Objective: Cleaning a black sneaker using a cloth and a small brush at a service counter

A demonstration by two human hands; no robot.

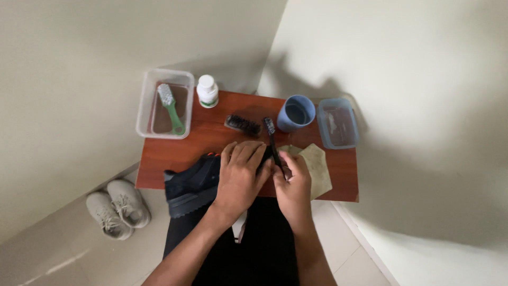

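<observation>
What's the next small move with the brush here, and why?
Probably tip the brush down so its bristles meet the shoe. The right hand grips its handle with the head raised over the table, off the shoe, while the left hand lies flat on the shoe, steadying it.

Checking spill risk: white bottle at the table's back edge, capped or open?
Capped. The white bottle stands upright with a white cap on top, beside the clear tub holding the green brush.
</observation>
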